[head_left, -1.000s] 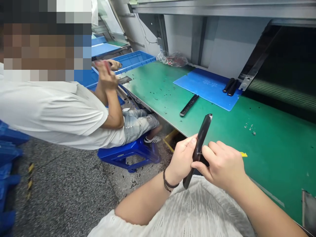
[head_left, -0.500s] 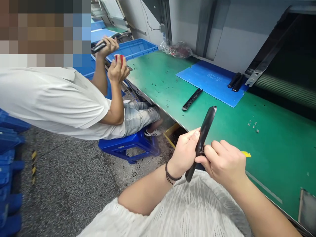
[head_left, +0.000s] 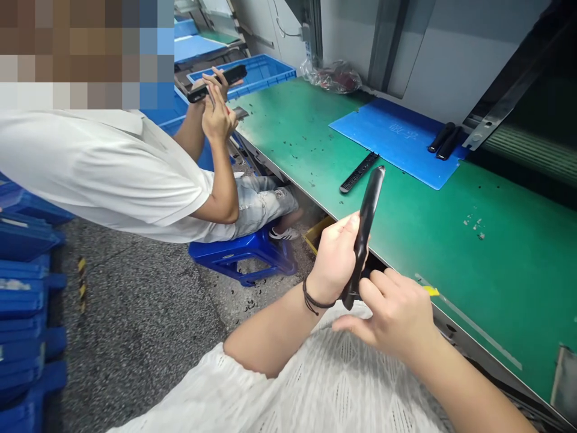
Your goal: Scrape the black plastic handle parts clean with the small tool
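My left hand [head_left: 336, 261] is wrapped round a glossy black remote-control shell [head_left: 370, 204], which stands tilted above my lap near the table edge. Beside its lower end is my right hand [head_left: 396, 310], fingers curled and thumb stretched out to the left. A slim tool with a yellow end [head_left: 431, 291] is in that fist; most of it is hidden by the fingers, and a thin tip shows against the shell's lower part. Another black shell [head_left: 359, 172] with a row of button holes lies on the green table [head_left: 428, 234].
A blue sheet [head_left: 383, 132] on the table bears two black shells [head_left: 445, 141]. Clear plastic wrap [head_left: 331, 77] lies at the back. To my left a co-worker in a white shirt [head_left: 148, 174] sits on a blue stool [head_left: 234, 249], holding a black part. Blue crates [head_left: 22, 288] stand far left.
My right hand has slid down along the shell toward its lower end, and its thumb has moved off the shell. The co-worker's hands have come together on a black part.
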The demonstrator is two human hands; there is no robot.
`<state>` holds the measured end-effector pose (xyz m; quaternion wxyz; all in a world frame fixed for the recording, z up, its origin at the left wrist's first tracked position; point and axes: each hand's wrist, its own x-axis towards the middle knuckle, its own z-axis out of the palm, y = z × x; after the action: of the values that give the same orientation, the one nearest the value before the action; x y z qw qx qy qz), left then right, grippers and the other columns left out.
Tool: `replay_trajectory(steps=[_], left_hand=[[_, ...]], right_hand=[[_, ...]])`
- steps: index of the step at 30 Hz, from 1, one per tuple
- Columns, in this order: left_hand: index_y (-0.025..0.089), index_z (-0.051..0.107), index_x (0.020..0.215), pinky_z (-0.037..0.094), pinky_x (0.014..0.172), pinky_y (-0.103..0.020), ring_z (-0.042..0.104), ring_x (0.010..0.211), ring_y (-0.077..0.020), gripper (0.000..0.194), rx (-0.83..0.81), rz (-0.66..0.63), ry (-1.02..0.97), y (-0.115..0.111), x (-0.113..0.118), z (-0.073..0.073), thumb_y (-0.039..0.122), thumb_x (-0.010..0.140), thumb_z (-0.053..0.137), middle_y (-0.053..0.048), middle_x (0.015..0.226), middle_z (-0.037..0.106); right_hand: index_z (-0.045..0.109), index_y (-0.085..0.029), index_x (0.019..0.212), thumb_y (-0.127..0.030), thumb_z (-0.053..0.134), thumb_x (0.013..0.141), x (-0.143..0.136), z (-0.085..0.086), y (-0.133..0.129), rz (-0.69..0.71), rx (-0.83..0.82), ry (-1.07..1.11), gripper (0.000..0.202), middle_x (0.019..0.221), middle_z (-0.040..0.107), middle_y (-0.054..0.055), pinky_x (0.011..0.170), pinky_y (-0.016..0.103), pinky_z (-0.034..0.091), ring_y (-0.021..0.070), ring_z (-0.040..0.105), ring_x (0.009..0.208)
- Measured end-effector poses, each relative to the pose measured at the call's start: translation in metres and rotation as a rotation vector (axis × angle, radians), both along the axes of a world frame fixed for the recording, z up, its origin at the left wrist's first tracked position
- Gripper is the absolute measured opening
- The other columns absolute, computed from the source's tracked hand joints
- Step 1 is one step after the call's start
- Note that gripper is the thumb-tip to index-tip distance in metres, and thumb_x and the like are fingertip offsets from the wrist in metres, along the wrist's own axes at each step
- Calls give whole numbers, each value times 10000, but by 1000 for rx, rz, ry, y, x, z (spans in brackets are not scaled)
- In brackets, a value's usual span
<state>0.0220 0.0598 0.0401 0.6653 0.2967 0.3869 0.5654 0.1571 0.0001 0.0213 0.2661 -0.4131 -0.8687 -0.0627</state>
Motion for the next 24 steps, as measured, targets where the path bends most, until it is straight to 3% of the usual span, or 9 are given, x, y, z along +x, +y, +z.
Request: replay_trajectory(steps=[7, 14, 16, 18, 20, 22, 24], left_hand=[[176, 648, 1174, 245, 354, -169, 295, 403, -54, 345, -109, 144, -123, 5, -5, 5, 487, 1064, 547, 71, 624, 405], [157, 629, 1191, 233, 362, -160, 293, 401, -46, 328, -180, 292, -187, 15, -17, -8, 445, 1088, 509, 79, 637, 420], [149, 622, 1173, 233, 363, -162, 304, 401, -47, 323, -177, 326, -196, 22, -24, -12, 441, 1085, 514, 79, 639, 430], [141, 617, 1156, 222, 363, -166, 307, 399, -48, 317, -185, 355, -205, 30, -34, -15, 427, 1093, 497, 80, 632, 426], [137, 615, 1140, 205, 362, -169, 298, 393, -49, 315, -197, 384, -217, 36, -45, -16, 403, 1111, 449, 83, 620, 412], [137, 614, 1135, 206, 364, -169, 294, 391, -49, 323, -202, 410, -233, 40, -54, -18, 384, 1125, 405, 84, 616, 410], [139, 617, 1133, 224, 369, -165, 300, 393, -48, 325, -201, 424, -247, 41, -59, -19, 387, 1126, 407, 83, 619, 416]], right_hand=[[527, -214, 694, -609, 433, 1087, -7, -2, -1, -24, 143, -86, 565, 647, 442, 16, 618, 369, 173, 188, 320, 654], [485, -223, 686, -546, 509, 1080, -13, -13, 6, 19, 260, -118, 510, 627, 420, 6, 610, 379, 163, 184, 284, 634], [547, -215, 762, -548, 508, 1079, -14, -19, 7, 11, 232, -64, 462, 638, 436, 3, 604, 371, 190, 182, 313, 637], [624, -169, 957, -547, 484, 1085, -14, -25, 8, -12, 144, -7, 423, 708, 509, 22, 603, 354, 253, 189, 392, 673], [624, -120, 1129, -416, 477, 1095, -12, -32, 11, -39, 67, 5, 333, 793, 567, 52, 607, 339, 307, 200, 467, 726], [621, -143, 1239, -160, 461, 1041, -11, -38, 16, -72, 17, -64, 256, 830, 585, 53, 580, 322, 302, 195, 501, 734], [593, -225, 1389, -10, 433, 948, -11, -42, 21, -92, -44, -134, 516, 816, 582, 29, 528, 314, 251, 181, 506, 685]])
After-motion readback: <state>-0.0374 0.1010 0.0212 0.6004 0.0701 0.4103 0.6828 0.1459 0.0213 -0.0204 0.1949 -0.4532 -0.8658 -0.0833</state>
